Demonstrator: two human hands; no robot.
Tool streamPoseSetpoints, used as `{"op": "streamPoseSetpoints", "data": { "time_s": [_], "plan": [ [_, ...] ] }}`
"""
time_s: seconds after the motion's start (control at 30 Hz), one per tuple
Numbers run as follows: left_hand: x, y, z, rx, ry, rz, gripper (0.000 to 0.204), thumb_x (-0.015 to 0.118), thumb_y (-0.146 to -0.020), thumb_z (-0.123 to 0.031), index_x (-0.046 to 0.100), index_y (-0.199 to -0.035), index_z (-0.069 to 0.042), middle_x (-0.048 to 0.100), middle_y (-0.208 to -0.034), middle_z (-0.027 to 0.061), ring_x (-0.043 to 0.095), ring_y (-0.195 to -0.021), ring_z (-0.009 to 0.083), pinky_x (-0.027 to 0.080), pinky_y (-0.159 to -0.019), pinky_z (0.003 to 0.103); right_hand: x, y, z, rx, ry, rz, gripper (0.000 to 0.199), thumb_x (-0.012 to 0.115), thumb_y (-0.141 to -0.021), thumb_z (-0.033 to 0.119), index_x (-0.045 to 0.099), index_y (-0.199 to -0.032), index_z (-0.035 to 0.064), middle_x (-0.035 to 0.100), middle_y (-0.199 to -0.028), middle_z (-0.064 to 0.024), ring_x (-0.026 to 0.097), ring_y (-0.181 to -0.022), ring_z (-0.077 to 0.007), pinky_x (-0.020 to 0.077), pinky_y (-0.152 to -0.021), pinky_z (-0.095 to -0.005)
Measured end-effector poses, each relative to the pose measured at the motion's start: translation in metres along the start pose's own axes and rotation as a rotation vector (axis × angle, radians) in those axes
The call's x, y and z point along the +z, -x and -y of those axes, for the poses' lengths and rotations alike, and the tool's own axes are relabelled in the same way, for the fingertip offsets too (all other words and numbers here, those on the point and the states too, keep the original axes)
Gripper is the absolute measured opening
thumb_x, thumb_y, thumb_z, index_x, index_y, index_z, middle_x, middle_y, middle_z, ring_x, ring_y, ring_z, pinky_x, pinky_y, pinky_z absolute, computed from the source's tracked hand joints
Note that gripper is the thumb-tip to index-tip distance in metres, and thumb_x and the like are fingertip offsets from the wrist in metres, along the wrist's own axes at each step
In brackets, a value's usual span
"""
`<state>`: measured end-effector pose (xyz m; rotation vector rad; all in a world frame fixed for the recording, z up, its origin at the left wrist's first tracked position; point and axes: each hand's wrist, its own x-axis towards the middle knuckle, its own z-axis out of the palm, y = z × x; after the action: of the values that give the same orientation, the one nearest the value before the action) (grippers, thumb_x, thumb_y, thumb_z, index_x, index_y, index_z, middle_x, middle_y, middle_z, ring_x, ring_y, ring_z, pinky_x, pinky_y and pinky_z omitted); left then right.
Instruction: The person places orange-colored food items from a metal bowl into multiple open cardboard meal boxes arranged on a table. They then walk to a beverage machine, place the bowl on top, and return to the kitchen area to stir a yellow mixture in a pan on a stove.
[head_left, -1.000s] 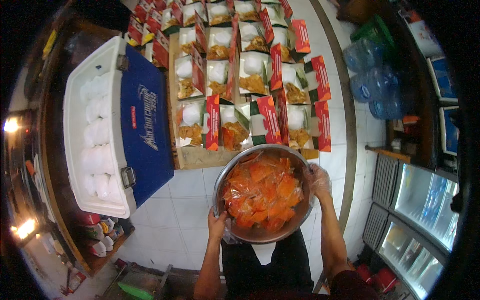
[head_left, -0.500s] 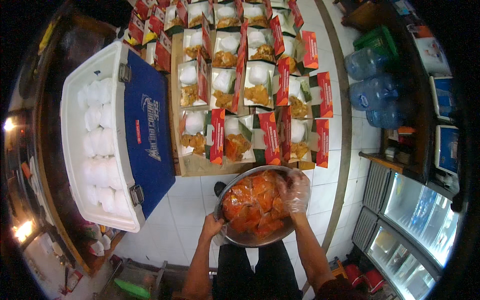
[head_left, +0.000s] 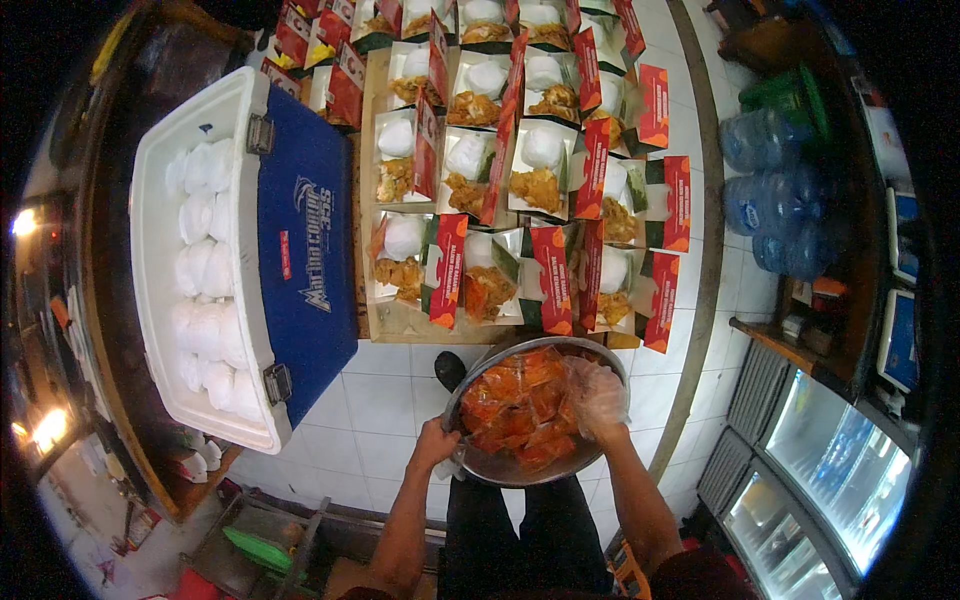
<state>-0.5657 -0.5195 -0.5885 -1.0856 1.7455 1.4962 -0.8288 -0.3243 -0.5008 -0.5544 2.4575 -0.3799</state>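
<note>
A round metal basin [head_left: 470, 468] is held before my legs, full of small clear plastic packets of orange-red sauce [head_left: 515, 400]. My left hand [head_left: 437, 442] is closed on the basin's left rim. My right hand [head_left: 597, 397], in a clear plastic glove, is inside the basin's right side against the packets. Its fingers are blurred, so whether it grips a packet is unclear. Beyond the basin stand rows of open meal boxes [head_left: 540, 170] with red printed flaps, each with a white wrapped rice portion and fried chicken. One near box holds a sauce packet [head_left: 487, 292].
A blue and white cooler [head_left: 318, 330] filled with white wrapped portions stands at the left. The boxes rest on a wooden table [head_left: 400, 329]. Large blue water bottles [head_left: 765, 205] and a lit glass-door fridge [head_left: 840, 440] line the right. A dark shoe [head_left: 450, 370] shows below the table.
The whole view has shifted, so boxes and bottles sit further right. The basin looks slightly further right too. My left hand keeps its hold; my right hand stays in the basin, its fingers now blurrier.
</note>
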Motion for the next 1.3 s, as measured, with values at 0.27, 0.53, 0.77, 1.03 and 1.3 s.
{"op": "streamPoseSetpoints", "data": {
  "time_s": [0.27, 0.53, 0.77, 1.03, 1.3],
  "plan": [
    [0.001, -0.009, 0.010, 0.090, -0.055, -0.038, 0.033, 0.059, -0.074, -0.011, 0.064, -0.102, 0.006, 0.068, -0.094, 0.0241, 0.067, -0.090, 0.0345, 0.051, -0.081, 0.042, -0.044, -0.018, 0.018, 0.108, -0.828, -0.314, 0.024, 0.053, -0.095, 0.014, 0.065, -0.109, -0.0019, 0.070, -0.098, -0.0104, 0.064, -0.088, -0.0164, 0.0498, -0.079, -0.0305],
    [0.000, -0.009, 0.014, -0.005, -0.018, 0.024, 0.030, 0.060, -0.075, -0.009, 0.064, -0.100, 0.006, 0.069, -0.091, 0.0196, 0.068, -0.084, 0.0293, 0.052, -0.079, 0.039, -0.041, -0.079, 0.028, 0.022, -0.149, -0.587, 0.025, 0.049, -0.097, 0.022, 0.067, -0.108, 0.0099, 0.070, -0.092, -0.0140, 0.067, -0.084, -0.0318, 0.0528, -0.071, -0.0428],
    [-0.001, 0.001, 0.006, -0.015, 0.055, 0.040, 0.031, 0.057, -0.075, -0.002, 0.063, -0.105, 0.005, 0.069, -0.096, 0.0202, 0.068, -0.088, 0.0287, 0.053, -0.080, 0.039, -0.006, -0.118, 0.061, 0.321, -0.221, -0.303, 0.028, 0.048, -0.094, 0.027, 0.066, -0.105, 0.0082, 0.067, -0.090, -0.0209, 0.065, -0.084, -0.0398, 0.0514, -0.075, -0.0486],
    [0.004, -0.002, 0.019, 0.029, 0.076, 0.024, 0.034, 0.059, -0.072, -0.008, 0.062, -0.102, 0.009, 0.069, -0.094, 0.0217, 0.068, -0.090, 0.0305, 0.052, -0.081, 0.038, -0.003, -0.188, 0.060, 0.230, -0.266, -0.250, 0.023, 0.055, -0.088, 0.024, 0.065, -0.095, 0.0042, 0.067, -0.093, -0.0219, 0.065, -0.086, -0.0412, 0.0526, -0.074, -0.0504],
    [0.003, 0.000, 0.016, -0.007, 0.004, 0.015, 0.024, 0.058, -0.075, -0.003, 0.064, -0.096, 0.008, 0.070, -0.088, 0.0174, 0.068, -0.083, 0.0237, 0.052, -0.077, 0.037, 0.012, -0.195, 0.053, 0.128, -0.235, -0.301, 0.018, 0.053, -0.087, 0.018, 0.064, -0.090, 0.0041, 0.065, -0.086, -0.0231, 0.065, -0.080, -0.0414, 0.0526, -0.071, -0.0501]
  ]
}}
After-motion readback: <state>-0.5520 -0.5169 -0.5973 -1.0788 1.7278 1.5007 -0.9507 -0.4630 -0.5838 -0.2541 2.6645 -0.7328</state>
